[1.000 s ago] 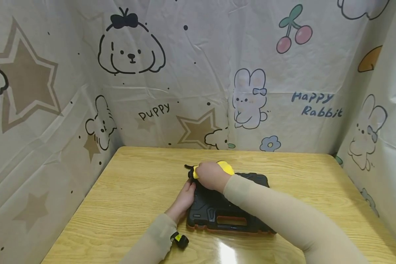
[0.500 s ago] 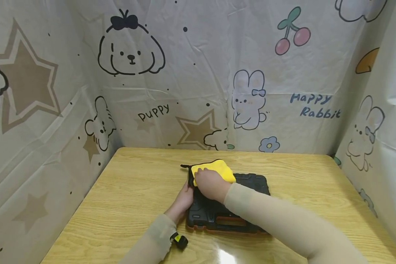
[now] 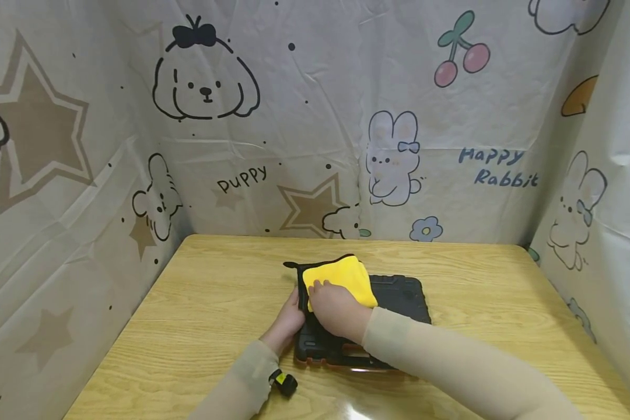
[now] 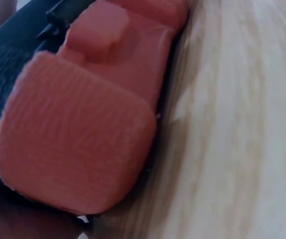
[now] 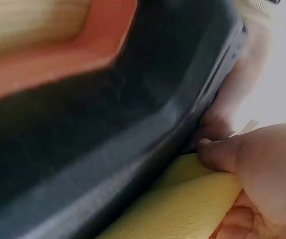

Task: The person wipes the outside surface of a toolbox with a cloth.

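A black plastic tool case (image 3: 399, 294) with orange-red trim lies flat on the wooden table, its handle side facing me. My right hand (image 3: 337, 306) holds a yellow cloth (image 3: 346, 273) with a dark edge and a small black loop, on the far left part of the case lid. In the right wrist view the thumb presses the cloth (image 5: 182, 209) near the case edge. My left hand (image 3: 286, 321) grips the case by its left side, most of its fingers hidden. The left wrist view shows an orange-red corner (image 4: 78, 139) of the case close up.
The wood-grain table (image 3: 215, 291) extends around the case. A patterned curtain (image 3: 304, 134) walls in the back and both sides. A small black and yellow strapped device (image 3: 284, 382) sits at my left wrist.
My right hand has moved slightly nearer along the case with the cloth, which now lies more spread out. The left hand stays at the case's left side.
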A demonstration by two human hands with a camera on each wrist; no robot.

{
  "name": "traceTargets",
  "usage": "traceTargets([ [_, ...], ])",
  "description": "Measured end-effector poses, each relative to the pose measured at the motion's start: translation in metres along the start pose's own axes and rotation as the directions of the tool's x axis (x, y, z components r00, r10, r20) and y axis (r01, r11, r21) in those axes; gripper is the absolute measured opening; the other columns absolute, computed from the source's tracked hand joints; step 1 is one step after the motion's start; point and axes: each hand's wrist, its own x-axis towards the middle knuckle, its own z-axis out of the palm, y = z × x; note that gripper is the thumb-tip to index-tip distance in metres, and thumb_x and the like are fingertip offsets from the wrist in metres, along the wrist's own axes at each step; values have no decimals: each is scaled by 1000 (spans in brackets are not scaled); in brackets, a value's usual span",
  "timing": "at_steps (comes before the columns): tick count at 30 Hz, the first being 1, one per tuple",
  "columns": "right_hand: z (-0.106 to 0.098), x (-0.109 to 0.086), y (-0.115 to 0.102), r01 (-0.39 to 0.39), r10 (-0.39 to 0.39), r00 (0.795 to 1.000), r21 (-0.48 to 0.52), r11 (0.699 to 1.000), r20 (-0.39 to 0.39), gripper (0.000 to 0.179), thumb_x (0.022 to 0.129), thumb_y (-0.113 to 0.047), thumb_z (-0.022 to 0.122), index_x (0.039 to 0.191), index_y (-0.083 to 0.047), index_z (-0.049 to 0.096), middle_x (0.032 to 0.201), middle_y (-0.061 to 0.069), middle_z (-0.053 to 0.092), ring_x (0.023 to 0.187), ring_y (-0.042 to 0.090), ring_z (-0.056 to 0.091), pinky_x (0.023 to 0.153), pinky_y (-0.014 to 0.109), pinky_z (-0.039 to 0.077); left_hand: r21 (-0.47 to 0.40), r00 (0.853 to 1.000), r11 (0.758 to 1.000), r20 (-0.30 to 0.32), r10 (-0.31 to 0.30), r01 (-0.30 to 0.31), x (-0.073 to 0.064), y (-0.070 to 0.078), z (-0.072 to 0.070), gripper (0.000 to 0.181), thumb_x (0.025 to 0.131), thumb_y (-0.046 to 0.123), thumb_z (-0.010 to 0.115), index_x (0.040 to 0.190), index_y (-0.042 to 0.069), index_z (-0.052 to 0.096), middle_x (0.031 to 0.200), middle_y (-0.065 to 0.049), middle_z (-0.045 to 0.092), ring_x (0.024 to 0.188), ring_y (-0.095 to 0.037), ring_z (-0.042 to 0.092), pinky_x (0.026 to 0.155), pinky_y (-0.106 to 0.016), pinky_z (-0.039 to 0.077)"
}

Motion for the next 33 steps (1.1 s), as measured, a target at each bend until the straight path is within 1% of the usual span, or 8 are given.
traceTargets([
  [7, 1, -15, -8, 14, -15, 999, -20, 1000, -47, 39, 102, -24, 62, 137, -6, 66, 136, 10, 68, 117, 19, 69, 91, 25, 60, -34, 999, 999, 31, -12, 13, 1, 1, -2, 53, 115, 28, 32, 164, 9, 24, 165, -21, 32, 153, -40, 30, 126, -56, 25],
  [13, 3, -26, -15, 19, -23, 996, -44, 999, -91, 39, 101, -26, 65, 136, -8, 68, 135, 8, 68, 117, 18, 69, 85, 23, 61, -3, 998, 998, 3, -58, 58, 1, 0, -2, 55, 114, 36, 33, 164, 14, 26, 162, -19, 39, 148, -37, 38, 123, -56, 30],
  [16, 1, -32, -19, 22, -27, 996, -54, 998, -86, 41, 100, -27, 66, 137, -10, 68, 136, 7, 68, 118, 17, 69, 83, 23, 61, -3, 998, 998, -2, -67, 67, 3, -1, -3, 56, 114, 36, 35, 164, 14, 26, 162, -18, 39, 147, -36, 40, 123, -54, 32],
  [18, 0, -36, -21, 28, -33, 996, -56, 998, -78, 43, 99, -28, 68, 138, -10, 67, 137, 6, 67, 120, 17, 69, 83, 22, 61, 2, 998, 998, -1, -70, 70, 3, -2, -3, 58, 113, 36, 36, 165, 14, 22, 165, -18, 34, 150, -37, 36, 124, -55, 29],
  [22, -2, -43, -27, 49, -52, 997, -46, 998, -54, 48, 97, -31, 70, 140, -10, 65, 140, 7, 65, 123, 19, 67, 84, 23, 61, 17, 996, 996, -9, -85, 86, 4, -2, -4, 63, 112, 35, 41, 167, 15, 16, 171, -16, 22, 157, -41, 20, 127, -60, 17],
  [24, -3, -47, -30, 59, -61, 997, -47, 997, -46, 49, 97, -32, 70, 141, -10, 64, 141, 7, 65, 123, 19, 66, 84, 22, 61, 29, 996, 996, -18, -86, 86, 5, -2, -4, 64, 111, 33, 43, 167, 15, 16, 171, -16, 20, 158, -42, 16, 127, -63, 13],
  [29, -6, -56, -34, 104, -107, 994, -99, 990, -31, 49, 98, -36, 68, 142, -14, 64, 142, 3, 64, 124, 17, 65, 88, 20, 59, 20, 998, 998, -7, -63, 63, 5, -4, -4, 68, 109, 25, 49, 167, 14, 16, 170, -18, 23, 157, -43, 17, 127, -62, 13],
  [33, -10, -64, -37, 136, -140, 990, -118, 984, -33, 44, 100, -34, 65, 141, -17, 65, 141, 1, 64, 123, 15, 65, 91, 20, 58, -8, 999, 999, 34, -42, 43, 5, -6, -4, 64, 112, 26, 40, 167, 11, 11, 169, -22, 23, 157, -44, 17, 128, -60, 13],
])
